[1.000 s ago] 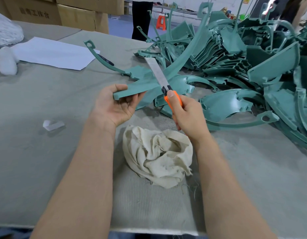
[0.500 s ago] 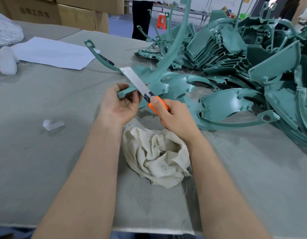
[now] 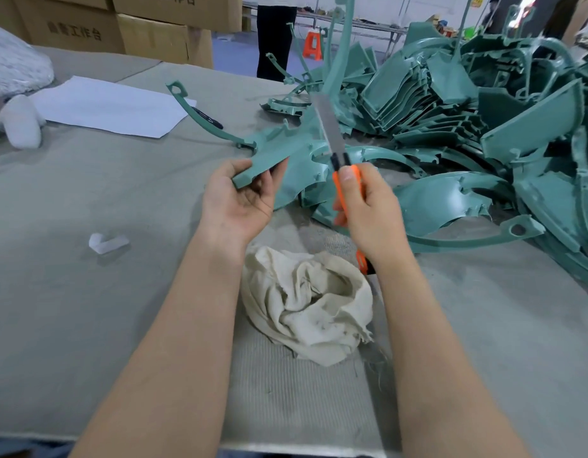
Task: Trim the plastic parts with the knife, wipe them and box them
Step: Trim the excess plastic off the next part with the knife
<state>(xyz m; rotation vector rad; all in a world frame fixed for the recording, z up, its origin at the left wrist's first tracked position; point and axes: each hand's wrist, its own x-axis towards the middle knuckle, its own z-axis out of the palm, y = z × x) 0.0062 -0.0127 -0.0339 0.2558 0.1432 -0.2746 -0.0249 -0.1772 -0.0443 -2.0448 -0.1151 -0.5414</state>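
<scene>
While L hand [image 3: 238, 200] fingers pinch green part [image 3: 279, 153] end, R hand [image 3: 368, 206] grips knife [image 3: 329, 127], blade up.

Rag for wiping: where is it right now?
In the head view the rag lies crumpled on the table at centre, just nearer the person than the left hand and the right hand gripping the knife.
</scene>
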